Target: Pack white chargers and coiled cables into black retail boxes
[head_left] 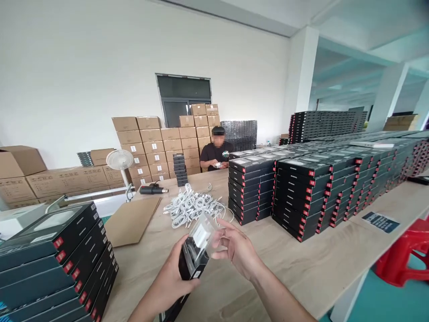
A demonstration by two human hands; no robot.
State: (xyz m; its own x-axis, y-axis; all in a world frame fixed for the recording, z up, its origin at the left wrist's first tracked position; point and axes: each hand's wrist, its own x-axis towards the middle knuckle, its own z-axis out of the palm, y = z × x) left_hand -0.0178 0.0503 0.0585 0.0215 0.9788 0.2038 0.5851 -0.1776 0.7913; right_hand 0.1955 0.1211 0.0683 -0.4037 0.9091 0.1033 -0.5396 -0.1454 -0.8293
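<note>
Gripping the black box point(189, 264) in our left hand point(170, 273), we hold it tilted, its lower end toward the table point(301, 255). Our right hand point(239, 250) is open, its fingers point(226, 237) at the side of the clear cover point(204, 235) over a white adapter point(200, 236) (whether they touch it, we cannot tell). For a steady hold, we wrap the palm around the box and leave the cover free. Left of the hands lies a stack of boxes point(53, 264); ahead are a cardboard sheet point(132, 221), white cables point(192, 205) and a heat gun point(152, 190). Across the table, a co-worker point(216, 152) handles a small white item point(217, 165).
</note>
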